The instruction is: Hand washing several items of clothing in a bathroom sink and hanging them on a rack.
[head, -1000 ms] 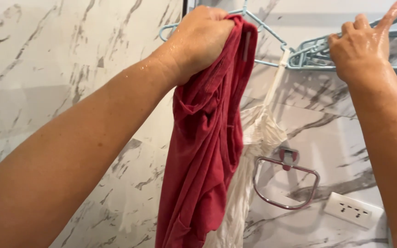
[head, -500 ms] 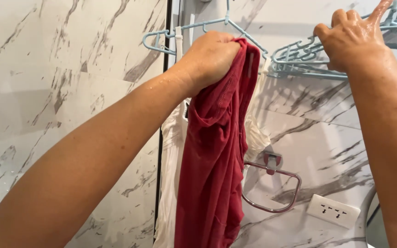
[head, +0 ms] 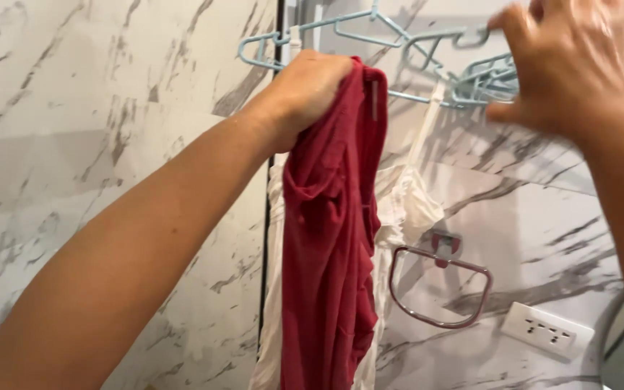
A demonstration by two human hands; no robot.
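Observation:
My left hand [head: 308,90] is clenched on the top of a wet red garment [head: 330,238] that hangs down in folds. Behind it a white strappy garment [head: 402,206] hangs from a light blue plastic hanger [head: 341,25]. My right hand [head: 579,68] is raised at the upper right, blurred, its fingers curled on a bunch of light blue hangers [head: 478,83] and pulling one away. Both forearms look wet.
Marble-patterned wall tiles fill the background. A metal towel ring [head: 438,289] is fixed to the wall under the white garment. A white wall socket [head: 547,330] sits lower right. A dark vertical corner seam [head: 272,217] runs down behind the clothes.
My right hand has come nearer the camera and shifted its grip on the bunch of hangers, drawing one out. My left hand keeps holding the red garment; the view shifted slightly.

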